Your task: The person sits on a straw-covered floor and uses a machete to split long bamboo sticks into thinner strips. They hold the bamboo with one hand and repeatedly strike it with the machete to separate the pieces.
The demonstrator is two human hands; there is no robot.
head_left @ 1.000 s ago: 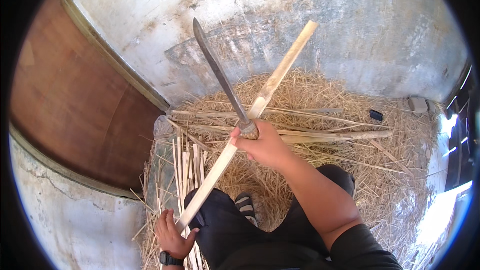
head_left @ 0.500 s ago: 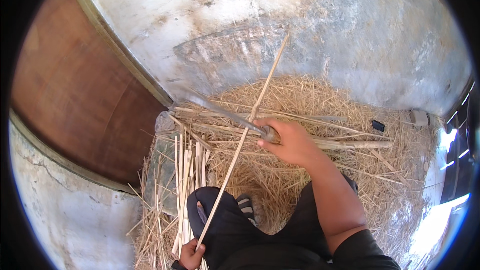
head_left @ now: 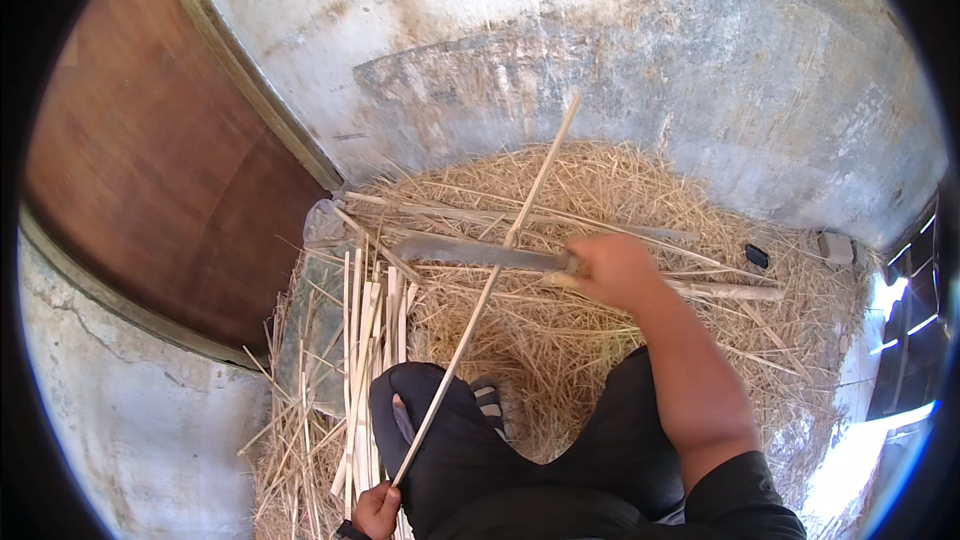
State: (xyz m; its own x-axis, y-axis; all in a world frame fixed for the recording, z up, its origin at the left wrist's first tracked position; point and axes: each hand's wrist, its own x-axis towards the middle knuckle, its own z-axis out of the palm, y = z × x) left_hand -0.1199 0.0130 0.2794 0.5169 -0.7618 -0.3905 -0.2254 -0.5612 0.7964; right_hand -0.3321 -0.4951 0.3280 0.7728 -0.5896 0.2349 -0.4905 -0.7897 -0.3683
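My left hand [head_left: 376, 511], low by my left thigh, is closed on the near end of a long, thin bamboo strip [head_left: 458, 350]. The strip slants up and away to the right, a joint showing partway along it, its far end in front of the wall. My right hand [head_left: 618, 268] grips the handle of a machete [head_left: 450, 252], whose broad grey blade points left and crosses the strip just below that joint. Whether blade and strip touch, I cannot tell. Several pale split strips [head_left: 365, 340] lie in a bundle beside my left knee.
Straw-like shavings [head_left: 600, 180] cover the ground, with longer strips [head_left: 640, 230] lying across them. A small black object [head_left: 756, 256] and a brick-like block [head_left: 837, 247] sit at the right. A stained wall [head_left: 700, 70] rises ahead; a brown panel [head_left: 160, 160] stands at the left.
The machete has swung from a slant to nearly level, its blade now broadside. My right hand has shifted slightly right. My left hand still holds the strip, whose far end is a little lower.
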